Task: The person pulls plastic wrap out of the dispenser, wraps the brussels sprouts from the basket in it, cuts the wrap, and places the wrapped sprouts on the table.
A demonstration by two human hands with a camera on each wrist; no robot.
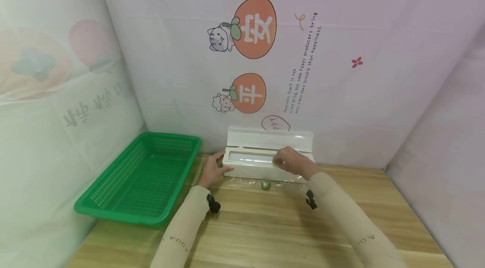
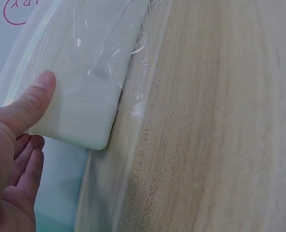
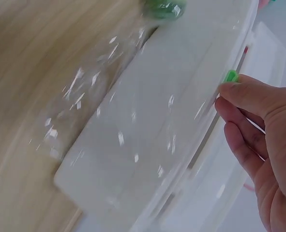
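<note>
From the head view, a white plastic wrap dispenser (image 1: 270, 156) stands open at the back of the wooden table (image 1: 265, 226), right of a green basket (image 1: 140, 177). The left hand (image 1: 212, 170) steadies its end.

The left wrist view shows straight fingers (image 2: 29, 104) pressing the smooth, stiff box; clear film (image 2: 133, 96) looks thin, clingy and easy to tear.

The right wrist view shows the right hand (image 3: 261, 145) pinching 1 small green slider (image 3: 231, 76).

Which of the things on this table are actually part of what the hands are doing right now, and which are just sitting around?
In use:
- white cling-film dispenser, lid up
- green slider, pinched by the right hand
- clear film pulled out over the table
- small green object under the film
- left hand, steadying the dispenser's end

Lying about:
- green basket, apart to the left
- wooden table
</note>
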